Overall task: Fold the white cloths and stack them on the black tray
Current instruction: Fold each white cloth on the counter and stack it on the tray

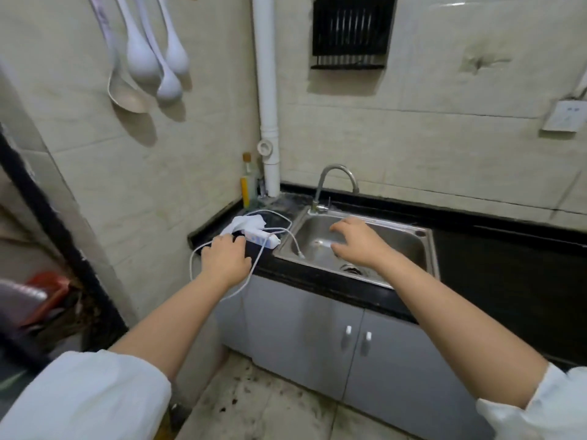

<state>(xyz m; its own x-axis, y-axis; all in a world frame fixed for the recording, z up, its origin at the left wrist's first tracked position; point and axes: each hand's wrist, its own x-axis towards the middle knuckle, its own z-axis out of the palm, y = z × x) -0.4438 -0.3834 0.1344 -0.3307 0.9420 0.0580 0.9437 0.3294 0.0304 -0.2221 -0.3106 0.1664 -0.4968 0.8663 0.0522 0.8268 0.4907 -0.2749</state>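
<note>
A crumpled white cloth [246, 224] lies on the black counter [508, 265] at its left end, just behind a white power strip [261, 240]. My left hand [226, 258] hovers at the counter's front left corner, fingers loosely curled beside the strip and its white cable [254, 270], holding nothing that I can see. My right hand [357, 242] reaches over the steel sink [409, 239], fingers spread and empty. No black tray is in view.
A curved tap [336, 182] stands behind the sink. A bottle [247, 181] and a white drainpipe [268, 122] fill the back corner. Ladles [149, 55] hang on the left wall. Grey cabinet doors [355, 341] sit below the counter.
</note>
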